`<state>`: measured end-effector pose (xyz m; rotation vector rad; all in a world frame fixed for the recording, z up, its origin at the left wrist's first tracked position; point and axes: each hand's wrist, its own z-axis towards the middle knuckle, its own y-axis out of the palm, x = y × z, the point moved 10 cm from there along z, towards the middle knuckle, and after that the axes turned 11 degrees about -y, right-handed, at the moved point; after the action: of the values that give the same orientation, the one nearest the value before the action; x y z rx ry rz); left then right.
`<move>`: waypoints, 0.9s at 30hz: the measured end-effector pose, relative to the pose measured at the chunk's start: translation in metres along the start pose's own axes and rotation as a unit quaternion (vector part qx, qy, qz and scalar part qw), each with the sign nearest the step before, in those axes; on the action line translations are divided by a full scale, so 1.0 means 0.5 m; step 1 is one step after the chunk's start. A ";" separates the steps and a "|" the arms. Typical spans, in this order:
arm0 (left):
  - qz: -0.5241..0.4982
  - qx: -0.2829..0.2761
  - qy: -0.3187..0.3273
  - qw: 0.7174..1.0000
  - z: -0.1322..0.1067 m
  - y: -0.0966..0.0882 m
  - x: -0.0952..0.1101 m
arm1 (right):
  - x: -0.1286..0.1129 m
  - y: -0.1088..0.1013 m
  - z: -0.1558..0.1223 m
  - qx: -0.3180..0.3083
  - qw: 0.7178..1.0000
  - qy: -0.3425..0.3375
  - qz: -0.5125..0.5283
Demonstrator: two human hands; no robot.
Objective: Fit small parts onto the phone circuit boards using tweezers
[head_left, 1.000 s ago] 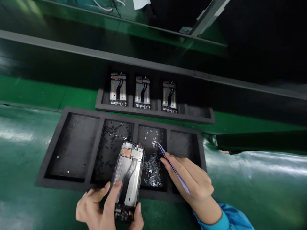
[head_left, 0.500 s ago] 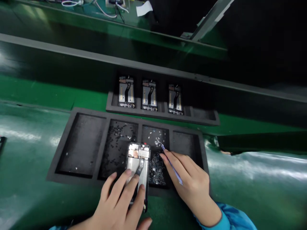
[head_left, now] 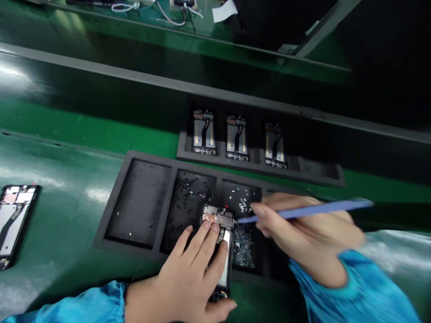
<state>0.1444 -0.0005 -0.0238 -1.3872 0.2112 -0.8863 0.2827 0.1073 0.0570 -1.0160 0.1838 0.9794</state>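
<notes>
My left hand [head_left: 195, 273] lies over an opened phone [head_left: 227, 264], fingers across its inner face and thumb by its lower right edge. The phone's exposed boards show at the top, with a small red tab at its upper edge. In my right hand [head_left: 303, 229] is a slim purple pointed tool [head_left: 316, 208], pinched near its tip. Whether it is tweezers or a single stick I cannot tell. Its tip meets the phone's upper right edge. Beneath the phone is a dark compartment tray [head_left: 134, 252], with tiny silvery pieces [head_left: 244, 251] and small black pieces [head_left: 188, 188] in its compartments.
A second dark tray [head_left: 215, 160] behind holds three opened phones [head_left: 236, 137]. Another opened phone [head_left: 15, 224] lies at the far left of the green table [head_left: 67, 251]. A grey rail [head_left: 134, 78] crosses behind. Cables [head_left: 168, 18] and white paper [head_left: 225, 11] lie beyond it.
The purple tool has swung from upright to nearly level, its tip moving from the silvery pieces to the phone's edge. My left fingers sit higher on the phone. The view has shifted left.
</notes>
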 end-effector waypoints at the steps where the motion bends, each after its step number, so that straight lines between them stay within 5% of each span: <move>1: -0.004 -0.002 -0.003 1.000 0.001 0.001 -0.001 | 0.004 0.019 0.009 0.010 0.999 -0.033 0.006; 5: -0.017 0.017 -0.019 1.000 0.004 -0.002 -0.003 | 0.025 0.073 0.018 0.030 0.991 -0.106 0.071; 10: -0.004 0.043 -0.015 0.999 0.006 -0.005 0.002 | 0.021 0.104 0.015 -0.038 0.990 -0.099 0.091; 19: -0.024 0.046 -0.031 0.998 0.008 -0.002 -0.004 | 0.003 0.111 0.028 -0.075 0.990 -0.100 0.059; 27: -0.024 0.039 -0.030 0.998 0.008 -0.008 -0.009 | 0.017 0.102 0.016 -0.047 0.991 -0.095 0.082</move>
<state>0.1422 0.0058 -0.0210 -1.3492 0.0956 -0.8824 0.2466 0.1268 0.0247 -0.9976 0.0645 1.2381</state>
